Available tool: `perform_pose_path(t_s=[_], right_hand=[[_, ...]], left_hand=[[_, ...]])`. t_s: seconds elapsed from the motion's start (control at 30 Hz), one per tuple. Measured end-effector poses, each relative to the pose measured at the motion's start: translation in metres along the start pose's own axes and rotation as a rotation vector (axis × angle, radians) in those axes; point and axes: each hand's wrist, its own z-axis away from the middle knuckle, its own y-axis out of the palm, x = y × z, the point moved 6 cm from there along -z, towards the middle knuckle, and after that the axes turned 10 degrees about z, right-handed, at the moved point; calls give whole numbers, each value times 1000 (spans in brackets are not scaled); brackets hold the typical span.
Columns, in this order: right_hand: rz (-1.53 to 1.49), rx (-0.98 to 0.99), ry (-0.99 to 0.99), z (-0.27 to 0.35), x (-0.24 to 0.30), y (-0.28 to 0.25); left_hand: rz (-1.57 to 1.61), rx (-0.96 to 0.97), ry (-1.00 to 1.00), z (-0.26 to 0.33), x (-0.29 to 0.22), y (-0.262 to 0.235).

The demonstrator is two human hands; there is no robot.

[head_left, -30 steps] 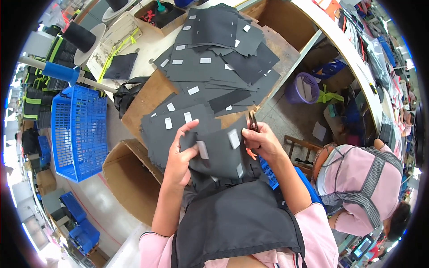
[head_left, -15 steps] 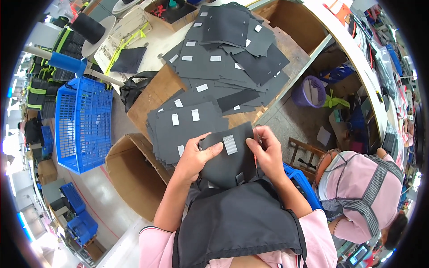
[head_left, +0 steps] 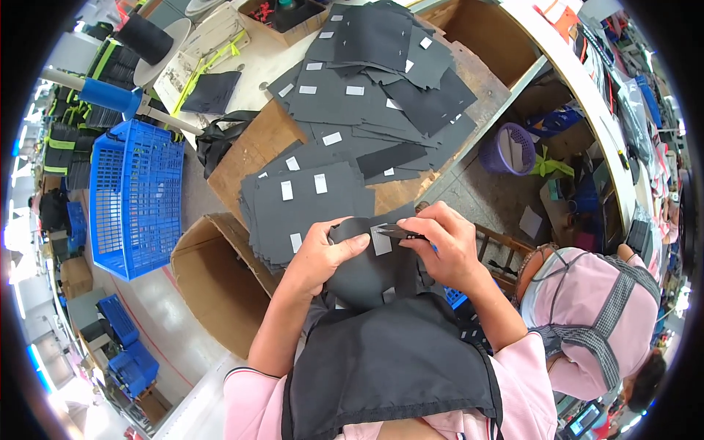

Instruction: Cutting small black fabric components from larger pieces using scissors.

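Observation:
My left hand (head_left: 323, 255) pinches a dark grey fabric piece (head_left: 370, 268) that carries a small white label (head_left: 380, 241). Close to that label, my right hand (head_left: 447, 246) holds small thread snips (head_left: 402, 233), their tips lying against the fabric. The piece hangs down toward a black apron (head_left: 385, 367) on my lap. Just beyond my hands a stack of similar grey fabric pieces (head_left: 308, 202) with white labels lies on the wooden table (head_left: 257, 143).
More grey pieces (head_left: 381, 81) are heaped farther back on the table. An open cardboard box (head_left: 213, 282) and a blue plastic crate (head_left: 136, 198) stand at the left. A person in a pink top (head_left: 594, 315) sits at the right, near a purple basket (head_left: 507, 149).
The fabric piece has been folded and drawn closer to me. My right hand has swung the snips down from upright onto the label area, and my left hand has shifted its grip.

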Motion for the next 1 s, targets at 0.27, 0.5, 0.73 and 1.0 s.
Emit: perform_pose_path(t_s=[0.27, 0.5, 0.73, 1.0], right_hand=[[0, -97, 51, 1, 1, 1], [-836, -183, 782, 46, -36, 18], [-1413, -44, 1159, 68, -30, 67], [-884, 35, 832, 33, -55, 22]], left_hand=[[13, -14, 31, -3, -1, -2], [340, -375, 354, -1, -14, -36], [519, -316, 574, -8, 15, -24], [-541, -275, 1010, 9, -31, -9]])
